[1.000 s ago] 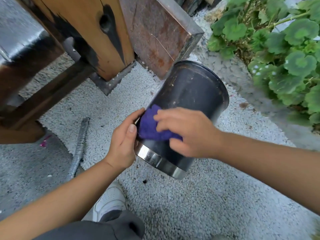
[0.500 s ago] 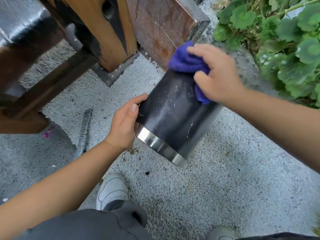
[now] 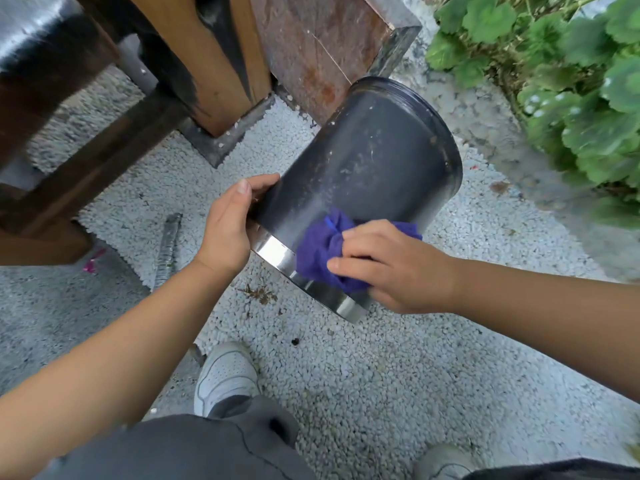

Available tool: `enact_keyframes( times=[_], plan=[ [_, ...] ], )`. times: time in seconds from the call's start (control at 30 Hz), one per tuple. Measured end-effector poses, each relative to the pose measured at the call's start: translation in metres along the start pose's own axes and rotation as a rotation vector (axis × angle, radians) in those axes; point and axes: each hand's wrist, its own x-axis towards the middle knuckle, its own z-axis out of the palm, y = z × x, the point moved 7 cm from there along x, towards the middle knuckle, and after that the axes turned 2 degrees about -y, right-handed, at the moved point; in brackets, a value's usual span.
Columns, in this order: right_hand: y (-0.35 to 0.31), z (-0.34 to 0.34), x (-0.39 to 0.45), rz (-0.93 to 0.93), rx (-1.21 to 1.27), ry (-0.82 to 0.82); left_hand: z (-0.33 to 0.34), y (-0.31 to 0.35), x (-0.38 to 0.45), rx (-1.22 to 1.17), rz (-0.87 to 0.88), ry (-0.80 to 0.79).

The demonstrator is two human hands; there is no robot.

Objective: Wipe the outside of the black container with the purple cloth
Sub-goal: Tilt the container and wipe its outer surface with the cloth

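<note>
Pale pebbled ground [image 3: 398,375] fills the frame, with a wooden post [image 3: 214,57] and a rusty slab [image 3: 311,46] in the upper middle and leafy plants [image 3: 561,81] in the upper right. The black container [image 3: 367,168] sits in the centre of the frame, held off the ground and tilted, its open mouth toward the upper right and its shiny metal band [image 3: 277,251] toward the lower left.

The left hand [image 3: 225,230] steadies it at the band end, thumb and fingers curled round the wall. The right hand [image 3: 391,265] has its fingers clenched on the bunched purple cloth [image 3: 322,251], pressing it against the wall just above the band.

Half a second ago the cloth was up at the mouth rim in the upper middle of the frame; a second ago it was low on the wall, near where it is now. So one full stroke has run up the side and back down. That suggests the wiping is well under way on this face, which nonetheless shows pale specks and scuffs. The far side is hidden, so the container probably needs turning to reach the rest.

A white shoe [image 3: 225,375] shows at lower centre, and a grey rod [image 3: 168,244] lies on the ground at the left.
</note>
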Motion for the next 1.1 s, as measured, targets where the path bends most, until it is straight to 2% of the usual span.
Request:
enact_keyframes(
  times=[0.1, 0.2, 0.23, 0.3, 0.37, 0.43, 0.5, 0.57, 0.63, 0.73, 0.8, 0.93, 1.1],
  plan=[
    [-0.004, 0.007, -0.019, -0.012, 0.015, -0.145, -0.006, -0.001, 0.006, 0.038, -0.058, 0.019],
    [0.008, 0.002, -0.034, 0.183, 0.180, -0.237, -0.008, 0.002, 0.009, 0.076, -0.079, 0.031],
    [0.016, -0.006, -0.036, 0.317, 0.266, -0.188, -0.009, 0.003, 0.010, 0.081, -0.083, 0.045],
    [0.037, -0.034, -0.040, 0.555, 0.392, 0.062, -0.011, 0.001, 0.010, 0.075, -0.104, 0.095],
    [0.060, -0.067, -0.036, 0.715, 0.443, 0.324, -0.014, -0.002, 0.009, 0.069, -0.119, 0.151],
    [0.088, -0.090, -0.027, 0.832, 0.511, 0.500, -0.017, -0.006, 0.008, 0.058, -0.147, 0.210],
    [0.114, -0.105, -0.012, 0.922, 0.629, 0.605, -0.019, -0.009, 0.008, 0.060, -0.173, 0.234],
    [0.129, -0.112, 0.008, 0.979, 0.568, 0.573, -0.020, -0.012, 0.008, 0.054, -0.212, 0.244],
    [0.134, -0.110, 0.033, 0.948, 0.355, 0.421, -0.020, -0.014, 0.008, 0.012, -0.242, 0.270],
    [0.118, -0.089, 0.071, 0.774, 0.075, 0.181, -0.020, -0.016, 0.008, -0.053, -0.259, 0.305],
    [0.104, -0.073, 0.085, 0.683, -0.017, 0.091, -0.019, -0.017, 0.008, -0.110, -0.272, 0.321],
    [0.069, -0.052, 0.087, 0.486, -0.042, 0.022, -0.017, -0.016, 0.009, -0.152, -0.258, 0.325],
    [0.018, -0.025, 0.070, 0.252, 0.106, -0.020, -0.019, -0.015, 0.011, -0.071, -0.240, 0.265]
  ],
)
